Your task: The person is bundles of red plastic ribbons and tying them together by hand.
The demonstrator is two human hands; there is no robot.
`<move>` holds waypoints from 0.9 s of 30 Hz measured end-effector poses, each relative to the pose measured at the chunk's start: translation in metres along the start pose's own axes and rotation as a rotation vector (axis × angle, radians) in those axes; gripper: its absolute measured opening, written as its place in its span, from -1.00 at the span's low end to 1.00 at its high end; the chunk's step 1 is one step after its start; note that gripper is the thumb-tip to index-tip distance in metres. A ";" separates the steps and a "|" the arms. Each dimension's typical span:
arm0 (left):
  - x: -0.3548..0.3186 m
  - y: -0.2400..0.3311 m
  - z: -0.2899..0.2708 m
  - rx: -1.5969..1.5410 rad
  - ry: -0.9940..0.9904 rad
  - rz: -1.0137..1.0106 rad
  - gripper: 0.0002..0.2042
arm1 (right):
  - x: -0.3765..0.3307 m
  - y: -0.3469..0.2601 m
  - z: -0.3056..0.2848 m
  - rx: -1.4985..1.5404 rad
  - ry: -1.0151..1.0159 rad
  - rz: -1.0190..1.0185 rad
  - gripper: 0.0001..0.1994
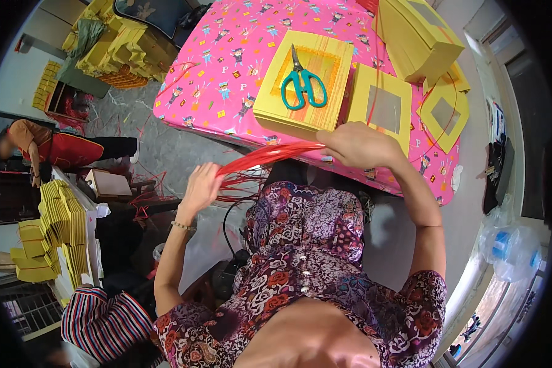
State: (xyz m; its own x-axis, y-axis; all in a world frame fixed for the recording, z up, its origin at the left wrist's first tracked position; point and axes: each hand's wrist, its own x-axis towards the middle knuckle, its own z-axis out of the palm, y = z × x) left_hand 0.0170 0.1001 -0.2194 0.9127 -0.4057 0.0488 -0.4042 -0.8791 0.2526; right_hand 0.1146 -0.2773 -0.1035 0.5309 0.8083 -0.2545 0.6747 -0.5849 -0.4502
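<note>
A bundle of thin red cords (257, 158) stretches between my two hands, just off the table's near edge. My left hand (201, 187) is closed round its left part, and loose strands hang below. My right hand (360, 146) grips the other end with the fingers curled in, beside a stack of yellow cards (282, 116). On that stack lie scissors (302, 89) with teal handles, blades pointing away from me. Right of it rests a yellow box piece with a window (380, 101), and a red cord runs across it.
The pink printed tablecloth (221, 55) covers the table. More yellow boxes (420, 40) stand at the far right. Yellow stacks (64, 227) sit at left, near a person in a striped top (107, 322). Another person (67, 147) stands farther off. A clear plastic bottle (515, 251) is at right.
</note>
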 end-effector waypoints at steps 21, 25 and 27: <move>0.072 0.101 -0.033 -0.405 0.028 0.170 -0.71 | 0.022 -0.032 -0.008 -0.098 0.095 -0.072 -0.77; 0.092 0.114 -0.055 -0.675 -0.024 0.239 -0.69 | 0.038 -0.041 0.000 -0.082 0.027 -0.102 -0.81; 0.097 0.110 -0.066 -0.707 -0.170 0.176 -0.69 | 0.040 -0.045 -0.001 -0.083 0.082 -0.150 -0.82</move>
State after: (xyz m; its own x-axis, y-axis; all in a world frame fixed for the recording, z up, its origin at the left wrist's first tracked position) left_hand 0.0653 -0.0193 -0.1232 0.7930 -0.6092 0.0104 -0.3564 -0.4499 0.8188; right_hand 0.1061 -0.2193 -0.0925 0.4588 0.8808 -0.1171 0.7878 -0.4642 -0.4047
